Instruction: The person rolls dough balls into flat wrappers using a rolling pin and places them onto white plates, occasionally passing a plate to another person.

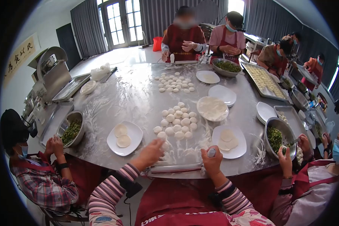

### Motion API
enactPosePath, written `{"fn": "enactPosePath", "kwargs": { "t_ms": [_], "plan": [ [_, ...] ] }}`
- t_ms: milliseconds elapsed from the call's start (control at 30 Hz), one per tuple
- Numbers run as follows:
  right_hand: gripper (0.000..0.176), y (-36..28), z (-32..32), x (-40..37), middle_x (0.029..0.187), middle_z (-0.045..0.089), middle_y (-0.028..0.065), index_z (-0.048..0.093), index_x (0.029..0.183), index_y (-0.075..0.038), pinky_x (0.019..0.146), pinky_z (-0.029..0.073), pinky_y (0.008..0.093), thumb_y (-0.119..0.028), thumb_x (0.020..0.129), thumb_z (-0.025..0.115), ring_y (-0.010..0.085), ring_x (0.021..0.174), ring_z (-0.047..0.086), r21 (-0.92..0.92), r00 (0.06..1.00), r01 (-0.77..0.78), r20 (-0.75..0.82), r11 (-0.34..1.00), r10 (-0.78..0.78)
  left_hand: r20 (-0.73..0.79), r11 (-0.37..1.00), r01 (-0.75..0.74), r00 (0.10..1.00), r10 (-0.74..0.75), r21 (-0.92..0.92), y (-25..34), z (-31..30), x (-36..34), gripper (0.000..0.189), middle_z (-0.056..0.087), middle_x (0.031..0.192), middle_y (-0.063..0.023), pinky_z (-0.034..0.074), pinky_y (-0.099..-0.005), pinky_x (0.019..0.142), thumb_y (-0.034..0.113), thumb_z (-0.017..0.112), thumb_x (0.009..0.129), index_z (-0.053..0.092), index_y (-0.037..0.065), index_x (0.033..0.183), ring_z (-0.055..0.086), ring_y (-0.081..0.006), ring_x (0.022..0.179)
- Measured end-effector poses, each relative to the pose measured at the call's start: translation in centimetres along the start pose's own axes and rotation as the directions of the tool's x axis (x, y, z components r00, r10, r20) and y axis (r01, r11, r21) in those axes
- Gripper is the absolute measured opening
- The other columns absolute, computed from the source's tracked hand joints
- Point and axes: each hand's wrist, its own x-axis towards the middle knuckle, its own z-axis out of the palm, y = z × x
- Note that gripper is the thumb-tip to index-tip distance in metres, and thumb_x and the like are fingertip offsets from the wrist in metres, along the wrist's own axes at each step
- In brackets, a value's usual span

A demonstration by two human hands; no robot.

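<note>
My left hand [150, 154] reaches over the floured steel table, at the near left edge of a group of white dough pieces [177, 120]; its fingers are blurred, and whether they hold anything is hidden. My right hand [213, 160] is closed around a rolling pin [211, 152], whose rounded end shows above the fingers. Between the hands, a long clear-edged bar [175, 168] lies along the table's front edge. Left of my left hand, a white plate [136, 145] bears two flat dough rounds [123, 141]. Another plate [242, 150] with overlapping rounds [227, 139] stands beside my right hand.
Bowls of green filling stand left [79, 132] and right [289, 130], near co-workers at both sides. A flour bowl [212, 109], more dough pieces [175, 82] and a tray of filled rows [264, 80] lie farther back. Two people stand across the table [135, 84].
</note>
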Motion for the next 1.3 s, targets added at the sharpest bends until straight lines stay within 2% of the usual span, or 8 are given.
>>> {"fn": "enactPosePath", "kwargs": {
  "t_ms": [167,233,400,667,767,867,967,1300],
  "plan": [
    [0.025,0.1,-0.1,-0.6,0.054,0.048,0.0097,0.048,0.071,-0.005,0.046,0.041,0.0336,-0.007,0.067,0.073,0.0231,0.045,0.049,0.01,0.999,-0.045,-0.029,0.999,0.045,0.053,0.99,-0.047,0.998,0.04,0.132,2.5,0.7,-0.1,0.039,0.048,0.121,-0.0223,0.041,-0.0408,0.09,0.014,0.056,0.079,0.05,0.005,0.117,0.048,-0.0378,0.109],
    [0.025,0.1,-0.2,-0.7,0.055,0.049,0.0096,0.048,0.071,-0.005,0.046,0.04,0.0337,-0.007,0.067,0.073,0.0234,0.046,0.049,0.019,0.999,-0.015,-0.028,1.0,0.016,0.09,0.992,0.063,0.993,-0.073,0.111,3.7,0.1,-0.1,0.034,0.051,0.115,-0.0204,0.044,-0.0419,0.085,0.011,0.055,0.078,0.053,0.006,0.112,0.05,-0.0372,0.105],
    [0.027,0.1,-0.3,-1.0,0.057,0.051,0.0091,0.049,0.071,-0.006,0.047,0.041,0.0334,-0.008,0.065,0.075,0.0243,0.048,0.051,-0.029,0.999,0.002,-0.037,1.0,-0.003,-0.133,0.977,0.147,0.983,-0.127,0.155,4.6,1.7,0.3,0.031,0.053,0.092,-0.0139,0.045,-0.041,0.075,0.01,0.065,0.07,0.056,0.006,0.099,0.052,-0.0328,0.091],
    [0.025,-0.9,-0.6,-0.5,0.057,0.053,0.0074,0.049,0.071,-0.006,0.049,0.043,0.0296,-0.007,0.066,0.074,0.0197,0.049,0.053,0.029,0.998,-0.056,0.009,0.998,0.056,-0.171,0.984,0.105,0.982,-0.079,0.145,3.8,2.2,0.5,0.036,0.05,0.092,-0.0177,0.043,-0.042,0.078,0.008,0.068,0.065,0.051,-0.001,0.097,0.049,-0.0353,0.091],
    [0.026,-1.1,-0.9,-0.5,0.057,0.053,0.0076,0.049,0.072,-0.005,0.049,0.043,0.0293,-0.007,0.066,0.074,0.0197,0.05,0.054,0.005,0.998,-0.06,0.027,0.998,0.06,-0.105,0.981,0.176,0.98,-0.167,0.077,4.0,2.1,0.5,0.039,0.05,0.093,-0.0182,0.043,-0.0421,0.078,0.008,0.068,0.065,0.048,-0.002,0.098,0.05,-0.0357,0.091],
    [0.026,-0.7,-0.8,-0.6,0.058,0.054,0.0079,0.049,0.072,-0.005,0.05,0.044,0.0293,-0.007,0.066,0.074,0.0198,0.051,0.055,0.005,0.997,-0.064,0.033,0.998,0.064,-0.221,0.986,0.166,0.962,-0.159,0.011,3.8,2.3,0.5,0.034,0.051,0.091,-0.0177,0.044,-0.0418,0.075,0.008,0.068,0.066,0.051,0.0,0.095,0.052,-0.0358,0.089],
    [0.026,-0.6,-0.8,-0.6,0.058,0.054,0.0081,0.049,0.072,-0.005,0.05,0.044,0.0291,-0.006,0.066,0.075,0.0199,0.051,0.056,0.005,0.997,-0.067,0.047,0.998,0.067,-0.114,0.986,0.169,0.979,-0.168,0.007,3.5,2.2,0.6,0.028,0.053,0.089,-0.0167,0.045,-0.0412,0.071,0.01,0.066,0.067,0.055,0.002,0.092,0.054,-0.0356,0.085],
    [0.026,-0.7,-0.7,-0.3,0.058,0.054,0.0081,0.049,0.072,-0.005,0.05,0.044,0.0291,-0.006,0.066,0.075,0.0198,0.051,0.056,0.025,0.998,-0.046,0.041,0.999,0.045,-0.238,0.98,0.147,0.955,-0.175,-0.133,3.1,2.7,1.7,0.019,0.061,0.085,-0.0156,0.048,-0.0404,0.065,0.015,0.059,0.08,0.058,0.004,0.095,0.06,-0.0337,0.077]
  ]
}}
